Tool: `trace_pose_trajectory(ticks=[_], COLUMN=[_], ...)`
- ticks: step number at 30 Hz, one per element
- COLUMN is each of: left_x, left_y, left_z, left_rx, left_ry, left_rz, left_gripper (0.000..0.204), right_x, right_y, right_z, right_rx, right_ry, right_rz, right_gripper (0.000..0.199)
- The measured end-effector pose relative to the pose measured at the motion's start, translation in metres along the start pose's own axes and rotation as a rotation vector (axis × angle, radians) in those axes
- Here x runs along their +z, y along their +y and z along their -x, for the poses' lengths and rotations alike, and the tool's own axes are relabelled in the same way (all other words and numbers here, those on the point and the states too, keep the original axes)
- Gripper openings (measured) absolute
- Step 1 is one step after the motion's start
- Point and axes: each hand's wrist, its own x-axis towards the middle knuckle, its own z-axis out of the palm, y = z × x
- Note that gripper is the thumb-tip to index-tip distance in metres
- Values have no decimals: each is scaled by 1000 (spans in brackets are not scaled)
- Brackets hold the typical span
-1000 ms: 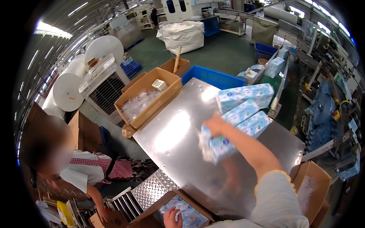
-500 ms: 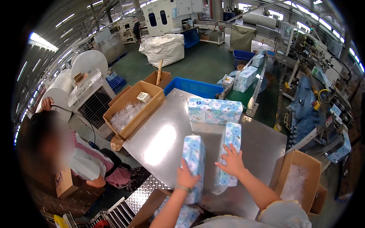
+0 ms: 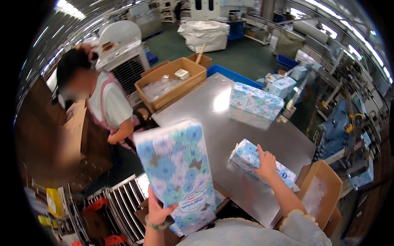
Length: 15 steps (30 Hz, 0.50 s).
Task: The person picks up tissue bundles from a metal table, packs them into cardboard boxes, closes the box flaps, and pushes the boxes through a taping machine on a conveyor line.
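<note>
A tissue pack (image 3: 176,164) with a blue floral wrapper is lifted near the lower middle, tilted with its broad side toward me. My left hand (image 3: 159,211) grips its lower left edge, thumb across the front. On the steel table (image 3: 201,100), my right hand (image 3: 266,165) clasps a second tissue pack (image 3: 285,174) lying at a slant; the hand covers its middle. A third tissue pack (image 3: 256,100) rests by itself near the table's far right edge. Below the lifted pack, a partly hidden open carton (image 3: 141,213) contains more floral packs.
An open carton of clear plastic (image 3: 170,80) adjoins the table's far left; another carton (image 3: 328,180) is at right. A conveyor (image 3: 293,96) carries packs at far right. A person (image 3: 108,98) stands left, beyond a roller track (image 3: 127,201).
My left hand has raised its pack off the table and brought it left and nearer. The pack under my right hand has turned to a slant. My view has shifted left.
</note>
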Motion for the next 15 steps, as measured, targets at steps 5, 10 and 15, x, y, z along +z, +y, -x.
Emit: trace_pose_trajectory(ticks=[5,10,15], left_x=[-63,-73,-79], left_y=[-25,-116,-220], left_z=[85,86,83], left_rx=[130,80,-230], left_ry=[100,-389,-425], left_rz=[-905,-1258,-1356], left_gripper=[85,84,81], right_x=[-3,-46,-69], right_y=[-40,-134,-234], right_z=[24,44,95], right_rx=[-488,-819,-1136], right_ry=[431,555,127], right_rz=[10,-411,-679], right_gripper=[109,109,105])
